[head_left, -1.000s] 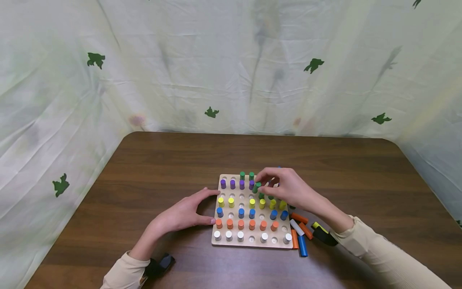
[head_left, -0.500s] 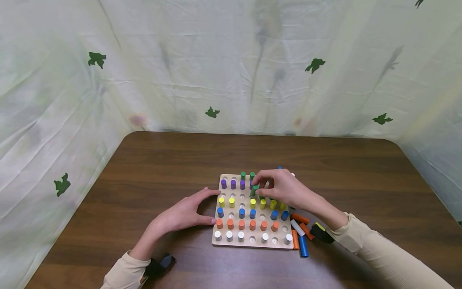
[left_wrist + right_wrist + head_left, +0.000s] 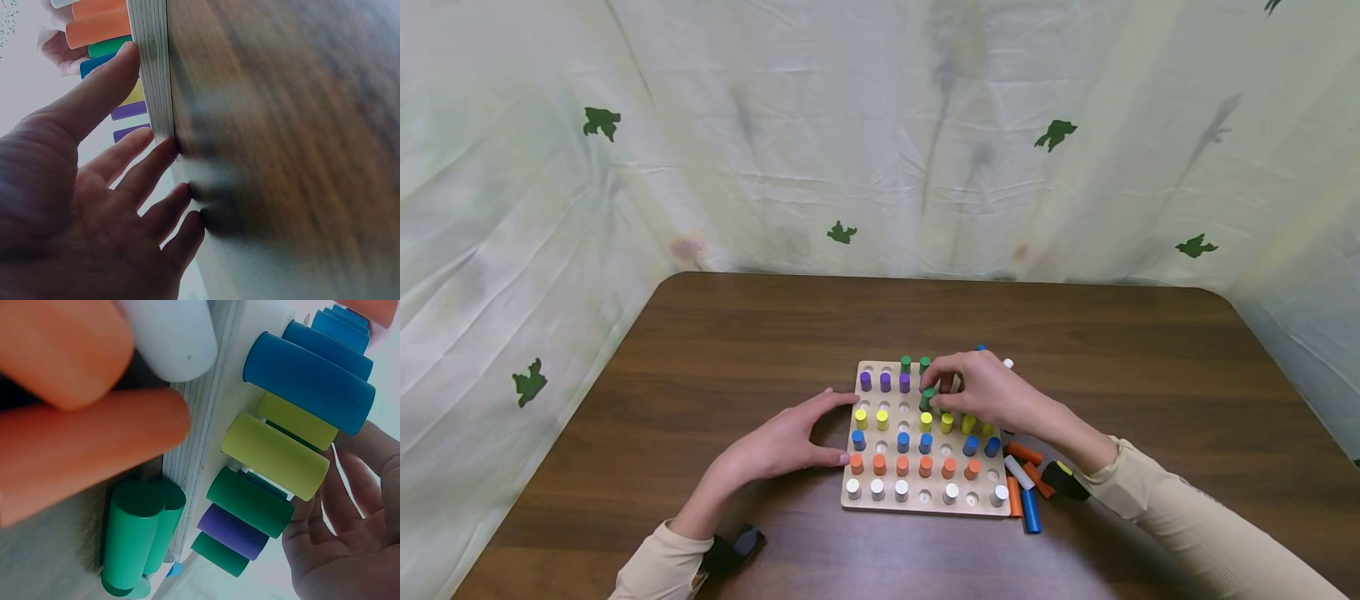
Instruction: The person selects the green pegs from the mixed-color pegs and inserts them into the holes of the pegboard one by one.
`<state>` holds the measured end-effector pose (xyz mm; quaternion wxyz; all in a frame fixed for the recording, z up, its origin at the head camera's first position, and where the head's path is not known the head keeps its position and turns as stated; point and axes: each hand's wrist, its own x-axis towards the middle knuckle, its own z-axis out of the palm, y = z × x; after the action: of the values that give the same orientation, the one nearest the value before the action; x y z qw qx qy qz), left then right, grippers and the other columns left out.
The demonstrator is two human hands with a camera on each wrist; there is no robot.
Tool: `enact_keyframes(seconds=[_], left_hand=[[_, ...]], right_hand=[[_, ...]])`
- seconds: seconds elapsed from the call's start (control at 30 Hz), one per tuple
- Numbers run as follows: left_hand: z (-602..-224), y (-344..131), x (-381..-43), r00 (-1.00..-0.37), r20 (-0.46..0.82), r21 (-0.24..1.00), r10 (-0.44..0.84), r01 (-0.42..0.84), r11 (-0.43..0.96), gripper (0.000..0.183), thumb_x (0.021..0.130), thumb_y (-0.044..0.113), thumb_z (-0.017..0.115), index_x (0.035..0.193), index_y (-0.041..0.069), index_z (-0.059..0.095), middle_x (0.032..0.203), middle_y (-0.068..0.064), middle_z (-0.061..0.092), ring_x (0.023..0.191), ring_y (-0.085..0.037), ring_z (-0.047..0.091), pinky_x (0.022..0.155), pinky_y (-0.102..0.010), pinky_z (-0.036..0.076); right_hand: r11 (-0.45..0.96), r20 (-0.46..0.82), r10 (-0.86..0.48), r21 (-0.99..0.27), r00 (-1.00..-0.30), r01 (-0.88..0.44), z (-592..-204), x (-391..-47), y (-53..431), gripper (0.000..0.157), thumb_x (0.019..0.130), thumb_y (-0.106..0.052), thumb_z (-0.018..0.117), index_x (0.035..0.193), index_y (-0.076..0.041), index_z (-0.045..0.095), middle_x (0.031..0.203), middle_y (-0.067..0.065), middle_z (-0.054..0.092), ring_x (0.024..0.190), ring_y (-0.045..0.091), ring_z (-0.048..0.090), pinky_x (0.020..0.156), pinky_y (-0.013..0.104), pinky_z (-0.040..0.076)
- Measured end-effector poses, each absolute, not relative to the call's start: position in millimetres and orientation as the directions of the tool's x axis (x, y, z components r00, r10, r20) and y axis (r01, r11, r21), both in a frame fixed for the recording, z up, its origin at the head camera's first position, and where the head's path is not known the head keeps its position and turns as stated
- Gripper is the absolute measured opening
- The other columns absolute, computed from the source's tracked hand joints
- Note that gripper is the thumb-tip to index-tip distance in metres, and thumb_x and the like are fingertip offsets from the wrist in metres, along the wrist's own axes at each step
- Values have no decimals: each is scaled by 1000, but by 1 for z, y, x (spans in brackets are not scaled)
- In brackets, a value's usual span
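Loose orange pegs (image 3: 94, 434) and a loose white peg (image 3: 175, 340) loom closest in the right wrist view, with two green pegs (image 3: 133, 544) past them beside the board that the head view barely reveals. The left hand (image 3: 782, 442), thumb and fingers spread, touches the left edge of the pegboard (image 3: 937, 505), while the right hand (image 3: 992, 390) pinches an upright green peg (image 3: 927, 400) behind the yellow row; whether it is seated I cannot tell. From near to far, the board's holes hold white pegs (image 3: 902, 491), orange pegs (image 3: 902, 467), blue pegs (image 3: 903, 442), yellow pegs (image 3: 927, 422), purple pegs (image 3: 885, 382) and, at the back, short-looking green tops (image 3: 906, 364).
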<state>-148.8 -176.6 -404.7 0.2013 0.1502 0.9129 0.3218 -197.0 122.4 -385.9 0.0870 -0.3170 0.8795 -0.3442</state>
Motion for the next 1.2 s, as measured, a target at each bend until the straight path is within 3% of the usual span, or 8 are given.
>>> enact_keyframes(seconds=[1.2], left_hand=[[-406,-177,-149,-875,-268,647,403,146,748,73,83,38,79,146,24,47,156,-14,33,144,-36,26,110,-60,28]], right_hand=[[569,63,-586,-677,-808,-466,-382,-192,126,15,86,-16,78,100,-19,72,87,-12,67,78,11,59,68,30,51]])
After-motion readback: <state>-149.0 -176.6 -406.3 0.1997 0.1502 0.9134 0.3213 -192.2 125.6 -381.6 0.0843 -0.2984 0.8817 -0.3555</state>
